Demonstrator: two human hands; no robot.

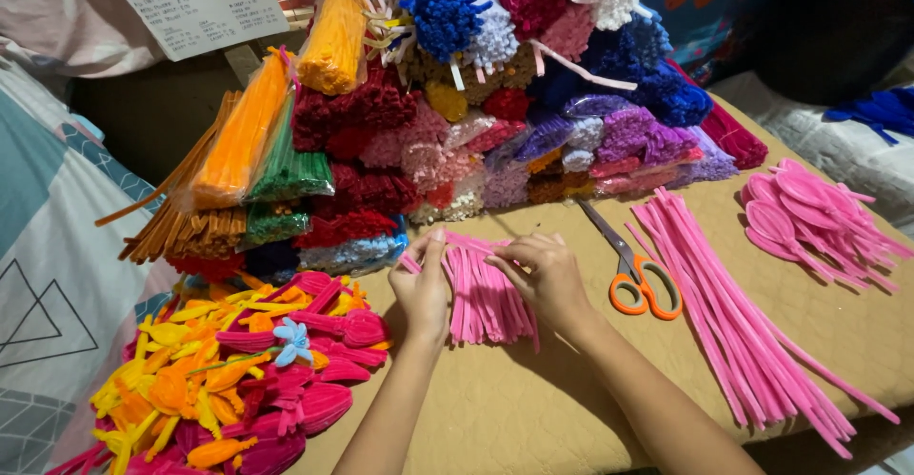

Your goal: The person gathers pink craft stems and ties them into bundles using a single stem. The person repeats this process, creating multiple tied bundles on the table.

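Short pink pipe cleaners (481, 294): fuzzy, cut lengths, bunched roughly parallel, lying flat on the tan table (533, 408), partly covered by both hands.

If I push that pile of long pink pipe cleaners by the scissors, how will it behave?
The long pink pipe cleaners lie loose and unbundled, so they would likely scatter. Being thin and fuzzy, they probably drag on the quilted cloth rather than roll, and seem very light.

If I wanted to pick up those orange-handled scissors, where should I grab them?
Probably by the orange finger loops at the near end of the scissors, coming from the person's side. The closed blades point away toward the pipe cleaner stack, and the loops lie flat on bare table, clear of the long pink stems.
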